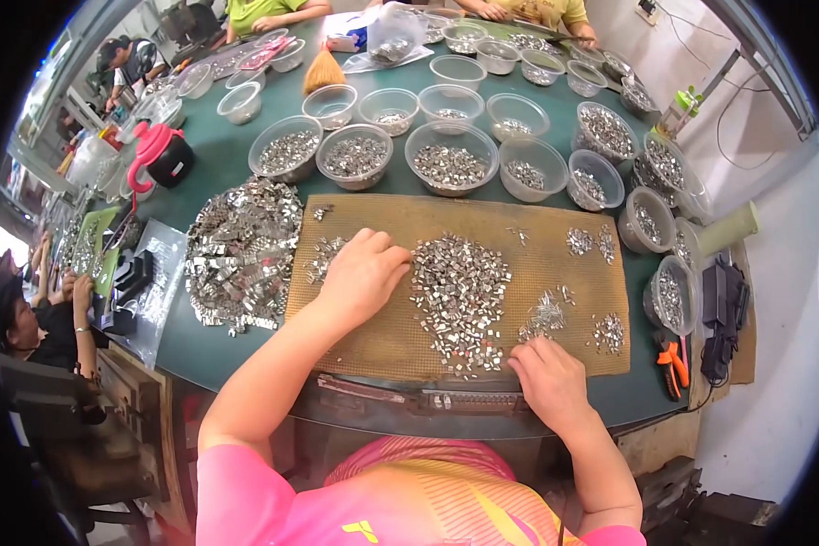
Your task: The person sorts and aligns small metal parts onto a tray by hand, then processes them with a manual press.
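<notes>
A brown textured mat (382, 350) lies in front of me, with a large heap of small shiny metal pieces (460, 300) at its middle. My left hand (364, 273) is over the mat's left part, between that heap and a smaller cluster of pieces (321, 259). Its fingers are curled together; what they hold is too small to make out. My right hand (551, 378) is low at the mat's front edge, just below a pile of thin metal pins (544, 314). Its fingers are bent inward, their tips partly hidden. Near the front edge runs a dark narrow rail (473, 401) bearing small metal pieces.
Left of the mat lies a mound of linked metal strips (246, 246). Clear plastic bowls of metal parts (451, 164) line the back and right. Orange-handled pliers (672, 369) lie at right, a red-lidded black jug (162, 155) at left. Other people sit around the table.
</notes>
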`<control>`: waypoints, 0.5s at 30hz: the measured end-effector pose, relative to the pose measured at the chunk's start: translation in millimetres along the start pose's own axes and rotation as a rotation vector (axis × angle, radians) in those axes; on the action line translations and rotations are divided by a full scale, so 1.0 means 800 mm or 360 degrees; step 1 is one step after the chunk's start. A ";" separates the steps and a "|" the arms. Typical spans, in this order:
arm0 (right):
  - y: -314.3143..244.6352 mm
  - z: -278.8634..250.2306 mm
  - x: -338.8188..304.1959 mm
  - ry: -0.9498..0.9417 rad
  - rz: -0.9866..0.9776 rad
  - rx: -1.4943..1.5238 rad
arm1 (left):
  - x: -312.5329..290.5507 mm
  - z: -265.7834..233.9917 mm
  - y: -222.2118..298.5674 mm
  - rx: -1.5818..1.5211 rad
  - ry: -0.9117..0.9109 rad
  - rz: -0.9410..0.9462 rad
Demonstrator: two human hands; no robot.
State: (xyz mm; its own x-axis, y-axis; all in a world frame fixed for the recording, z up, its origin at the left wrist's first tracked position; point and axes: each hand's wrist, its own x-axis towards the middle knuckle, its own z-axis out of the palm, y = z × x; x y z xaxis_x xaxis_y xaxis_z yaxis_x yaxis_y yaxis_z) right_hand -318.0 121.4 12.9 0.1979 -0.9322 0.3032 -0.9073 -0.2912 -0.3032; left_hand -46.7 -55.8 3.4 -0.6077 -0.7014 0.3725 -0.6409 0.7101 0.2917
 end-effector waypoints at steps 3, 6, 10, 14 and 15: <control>0.008 -0.005 -0.001 0.0010 -0.0045 -0.0110 | 0.009 0.012 -0.002 0.0066 -0.0008 0.0020; 0.018 -0.006 -0.005 0.0044 0.0022 0.0065 | 0.011 0.015 -0.007 0.0012 0.0007 -0.0057; 0.026 -0.012 -0.011 0.0097 0.0100 0.0106 | 0.015 0.020 -0.010 0.0004 -0.0012 -0.0052; 0.011 -0.017 -0.017 0.0058 -0.0005 0.0265 | 0.017 0.024 -0.010 0.0018 -0.0045 -0.0070; 0.008 -0.018 -0.018 0.0029 -0.0098 0.0306 | 0.016 0.024 -0.009 0.0015 -0.0049 -0.0076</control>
State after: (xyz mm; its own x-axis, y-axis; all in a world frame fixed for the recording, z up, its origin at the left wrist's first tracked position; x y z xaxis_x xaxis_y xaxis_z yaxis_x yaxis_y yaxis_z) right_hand -331.5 136.1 19.5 0.2424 -0.9079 0.3421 -0.8057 -0.3848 -0.4503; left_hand -59.2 -71.3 -11.0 -0.5904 -0.7362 0.3308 -0.6738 0.6752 0.3002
